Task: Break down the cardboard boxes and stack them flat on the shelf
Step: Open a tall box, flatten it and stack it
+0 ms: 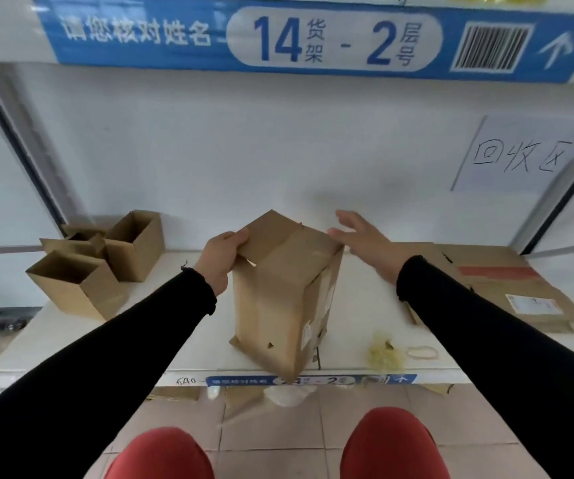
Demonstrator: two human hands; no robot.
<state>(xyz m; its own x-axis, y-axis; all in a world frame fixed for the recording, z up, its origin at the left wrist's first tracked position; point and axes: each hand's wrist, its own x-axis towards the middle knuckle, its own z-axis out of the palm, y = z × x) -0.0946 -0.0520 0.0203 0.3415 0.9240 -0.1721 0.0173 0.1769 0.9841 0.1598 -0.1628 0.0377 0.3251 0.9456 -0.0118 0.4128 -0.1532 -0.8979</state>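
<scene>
A tall brown cardboard box [282, 302] stands on end in the middle of the white shelf [358, 305], its near corner over the front edge. My left hand [221, 257] grips the raised top flap at the box's left side. My right hand [365, 243] hovers open just right of the box top, fingers straight, holding nothing. A stack of flattened boxes [517, 292] lies at the right end of the shelf. Two open boxes [105, 264] stand at the left end.
A crumpled wad of yellowish tape [384, 352] and a rubber band [422, 352] lie near the shelf's front edge, right of the box. A handwritten paper sign [520, 157] hangs on the back wall. Tiled floor and cardboard scraps [240, 399] lie below.
</scene>
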